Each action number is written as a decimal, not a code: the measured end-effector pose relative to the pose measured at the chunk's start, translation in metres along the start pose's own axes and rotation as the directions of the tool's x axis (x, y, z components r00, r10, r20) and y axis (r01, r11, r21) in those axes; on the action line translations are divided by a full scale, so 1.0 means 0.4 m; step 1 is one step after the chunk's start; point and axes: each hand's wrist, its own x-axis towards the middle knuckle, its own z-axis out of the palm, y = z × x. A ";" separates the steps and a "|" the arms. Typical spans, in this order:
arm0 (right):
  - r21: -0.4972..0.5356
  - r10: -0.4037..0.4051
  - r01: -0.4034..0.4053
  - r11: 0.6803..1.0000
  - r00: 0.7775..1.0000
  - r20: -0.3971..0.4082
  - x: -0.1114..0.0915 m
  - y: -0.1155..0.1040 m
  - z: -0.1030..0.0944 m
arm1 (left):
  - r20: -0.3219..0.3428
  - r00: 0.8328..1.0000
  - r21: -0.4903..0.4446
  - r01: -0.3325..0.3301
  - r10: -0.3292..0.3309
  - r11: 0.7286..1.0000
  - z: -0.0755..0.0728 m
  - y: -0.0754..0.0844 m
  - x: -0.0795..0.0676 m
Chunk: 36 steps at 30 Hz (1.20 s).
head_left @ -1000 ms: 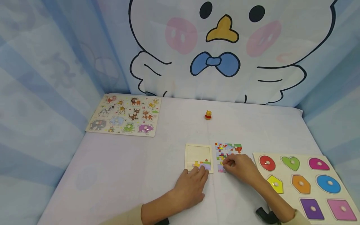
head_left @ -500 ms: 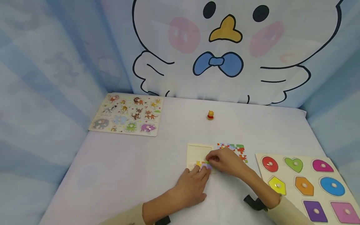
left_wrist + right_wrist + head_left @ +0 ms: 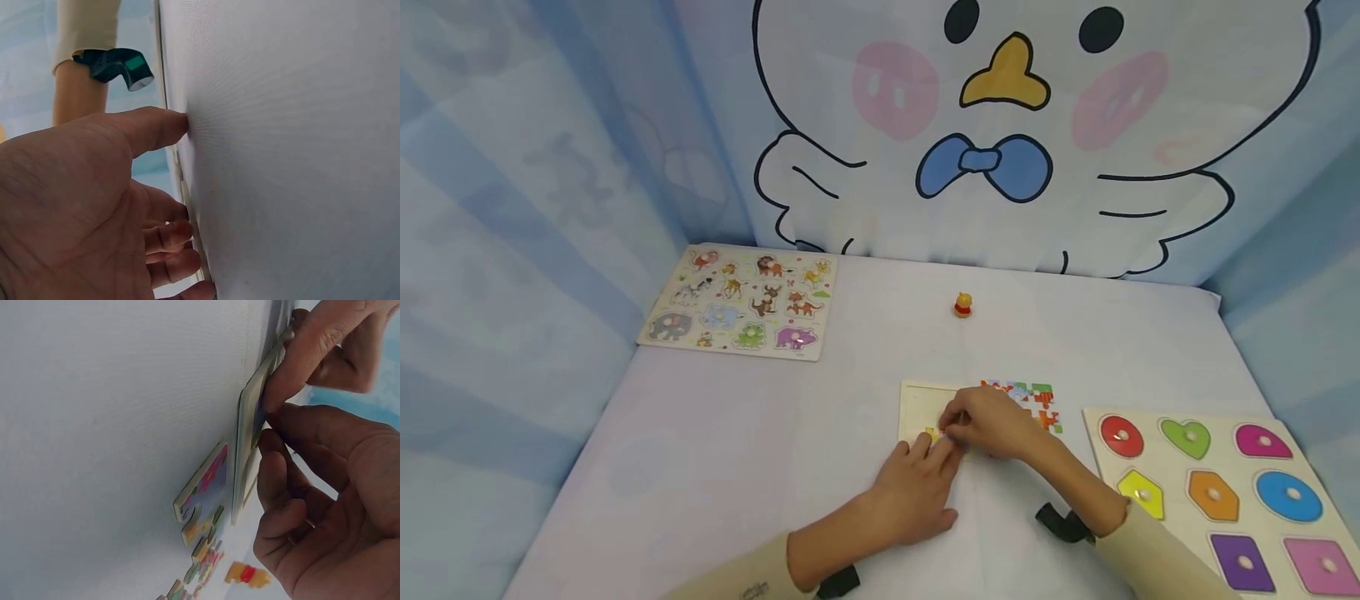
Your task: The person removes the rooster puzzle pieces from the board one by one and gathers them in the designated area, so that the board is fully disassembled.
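Note:
A shallow wooden puzzle tray (image 3: 917, 404) lies on the white table, with some jigsaw pieces (image 3: 932, 435) along its near side, mostly hidden by the hands. The fingertips of my left hand (image 3: 917, 487) rest on the tray's near edge, and its thumb touches the tablecloth in the left wrist view. Over the tray, my right hand (image 3: 992, 421) pinches a jigsaw piece between thumb and index finger; the fingers hide nearly all of it. Loose jigsaw pieces (image 3: 206, 478) lie beside the tray, partly behind the right hand in the head view.
A knobbed shape board (image 3: 1172, 508) lies at the right, close to the right forearm. An animal peg board (image 3: 737, 302) sits at the back left. Beyond the tray stands a small yellow-and-red bear figure (image 3: 962, 305). A printed curtain (image 3: 820, 83) hangs behind the table.
My right hand has moved left from the loose pieces to over the tray, beside the left fingertips. My left hand has stayed at the tray's near edge. The head view has shifted slightly.

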 end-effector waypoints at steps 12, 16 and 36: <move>0.050 -0.037 0.037 0.998 0.999 0.003 0.000 0.010 0.004 | 0.111 0.994 -0.074 0.032 -0.023 0.997 -0.002 0.001 0.004; 0.097 -0.030 0.031 0.995 1.000 -0.009 0.000 0.011 0.007 | 0.130 0.991 -0.091 0.040 -0.028 0.995 -0.004 0.002 0.005; 0.267 0.007 0.001 0.964 1.000 -0.030 -0.008 0.037 0.032 | 0.137 0.990 -0.108 0.048 -0.033 0.993 -0.002 0.002 0.006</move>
